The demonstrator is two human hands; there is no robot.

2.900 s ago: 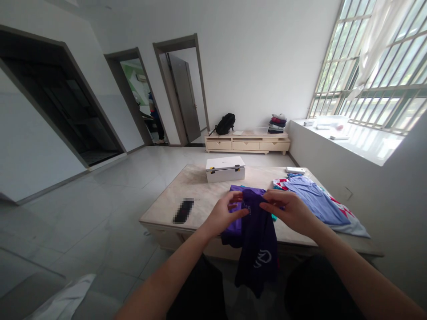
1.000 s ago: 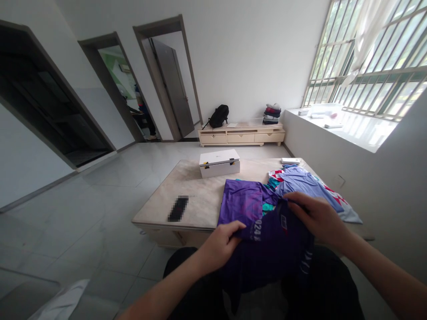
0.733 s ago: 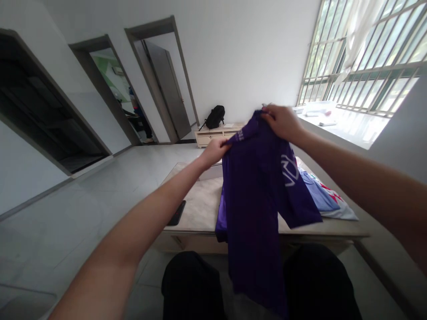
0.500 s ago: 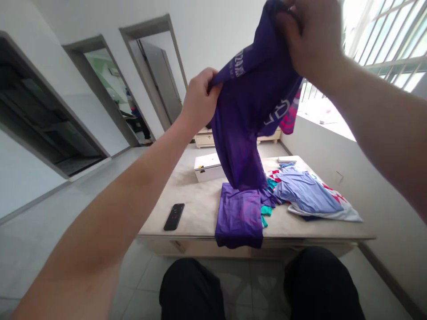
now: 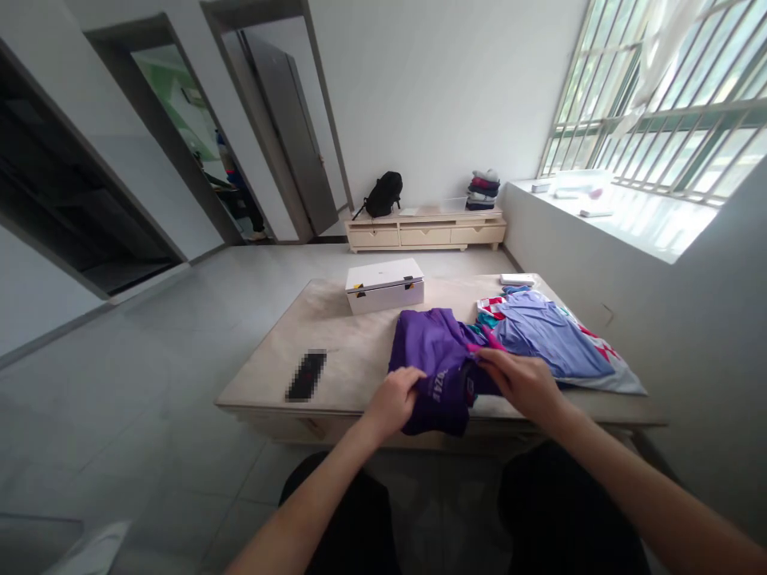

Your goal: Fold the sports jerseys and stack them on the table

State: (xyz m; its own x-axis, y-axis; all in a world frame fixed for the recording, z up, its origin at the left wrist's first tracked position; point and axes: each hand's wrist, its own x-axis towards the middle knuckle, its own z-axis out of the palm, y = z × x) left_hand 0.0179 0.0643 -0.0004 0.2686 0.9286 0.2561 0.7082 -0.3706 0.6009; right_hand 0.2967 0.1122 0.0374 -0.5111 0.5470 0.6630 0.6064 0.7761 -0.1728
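Lowered from mid-air, the purple white-lettered fabric shirt [image 5: 440, 403] lies between left hand [image 5: 392, 401] and right hand [image 5: 528, 388], both pinching it.

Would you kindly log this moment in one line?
left hand: holds purple garment; right hand: holds same garment; white box: on table, beyond garment

"Where could a hand pass?"
"Left of the purple shirt [image 5: 427, 339], beyond the left hand [image 5: 392, 403]: bare tabletop [image 5: 353, 351] as far as the black phone [image 5: 307, 375], which lies flat."
"And at the back?"
"The white box [image 5: 385, 290] stands in the way (tallest thing on there), with bare surface on its left."
"Right side?"
"Crowded low down: the right hand [image 5: 527, 387] reaches across, and the spread blue garment [image 5: 542, 335] covers the surface beyond. Above that garment, open air."
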